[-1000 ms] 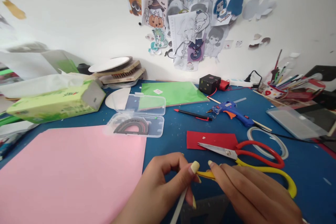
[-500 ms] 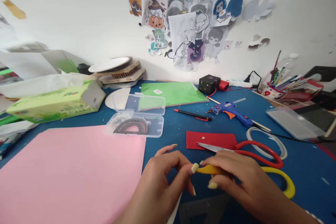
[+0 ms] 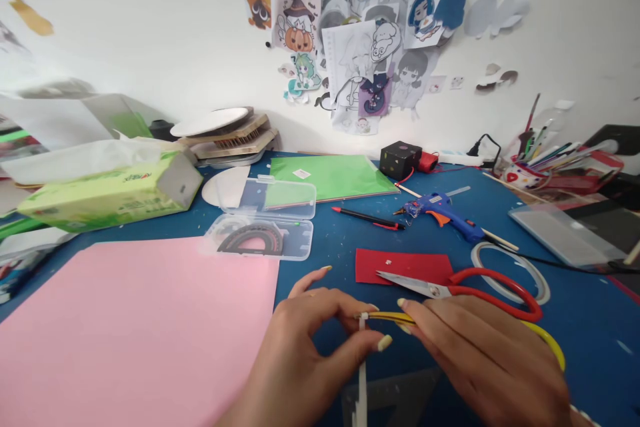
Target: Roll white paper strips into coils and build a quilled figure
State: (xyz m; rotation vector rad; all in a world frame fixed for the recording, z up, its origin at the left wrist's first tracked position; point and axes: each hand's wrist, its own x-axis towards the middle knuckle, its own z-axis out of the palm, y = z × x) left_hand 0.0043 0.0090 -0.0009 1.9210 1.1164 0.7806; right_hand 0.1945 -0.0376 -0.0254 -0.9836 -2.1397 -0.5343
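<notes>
My left hand (image 3: pixel 320 340) pinches one end of a narrow yellow strip (image 3: pixel 387 316) between thumb and fingers. A thin white strip (image 3: pixel 363 377) hangs down from that end, past my left thumb. Farther along, the fingers of my right hand (image 3: pixel 480 340) are closed on the yellow strip, which looks edge-on. A yellow curved band (image 3: pixel 553 345) shows beyond my right hand; whether it belongs to the strip is hidden. Just past my right hand lie red-handled scissors (image 3: pixel 493 283), their blades over a red piece of sheet (image 3: pixel 400 265).
Pink sheet (image 3: pixel 150 320) covers the left. Behind lie a clear case with a protractor (image 3: pixel 253 240), a green sheet (image 3: pixel 330 173), a pen (image 3: pixel 367 218) and a blue glue gun (image 3: pixel 445 213). A white tape ring (image 3: pixel 540 280) lies right; a transparent set square (image 3: pixel 395 400) is near the front.
The yellow strip has turned from its flat side to its edge. My left thumb has shifted right and down, and the hanging white strip now shows. My right hand has rolled over slightly.
</notes>
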